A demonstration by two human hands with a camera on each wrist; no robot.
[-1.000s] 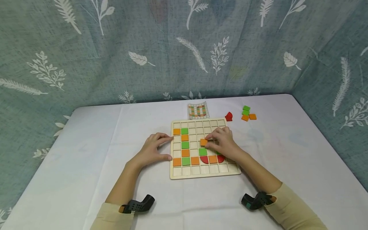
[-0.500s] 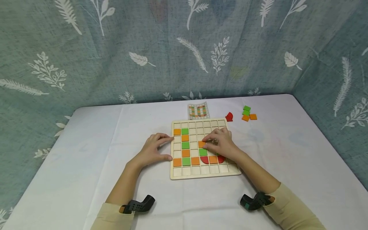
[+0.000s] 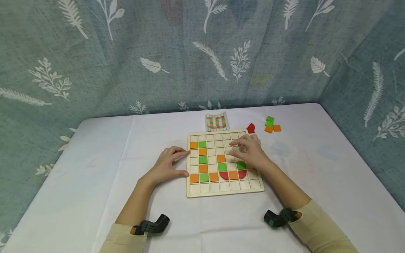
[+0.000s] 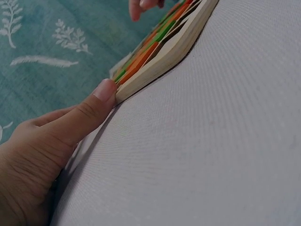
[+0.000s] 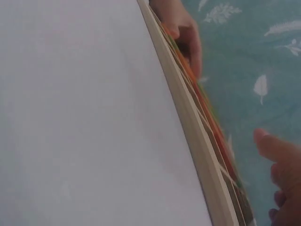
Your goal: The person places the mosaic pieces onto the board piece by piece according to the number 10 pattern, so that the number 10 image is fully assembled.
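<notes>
A wooden grid board (image 3: 215, 188) lies on the white table with orange, green and red pieces set in its cells. At its left edge my left hand (image 3: 169, 163) touches the rim with thumb and a finger spread apart; the thumb (image 4: 91, 113) shows against the rim in the left wrist view. My right hand (image 3: 251, 151) hovers over the board's right part, thumb and fingers apart, holding nothing. Near it, an orange square tile (image 3: 221, 158) sits in a cell just above a green tile (image 3: 222, 167). Two red rounded pieces flank an orange tile (image 3: 233, 175) lower down.
Behind the board lies a small pattern card (image 3: 217, 122). Red pieces (image 3: 251, 128) rest by the board's far right corner. Farther right are loose green tiles (image 3: 269, 123) and orange tiles (image 3: 277, 128). A patterned curtain (image 3: 177, 70) hangs behind the table.
My right hand has lowered the orange tile into a cell above the green one, let go of it, and moved up and to the right. The left hand has stayed put.
</notes>
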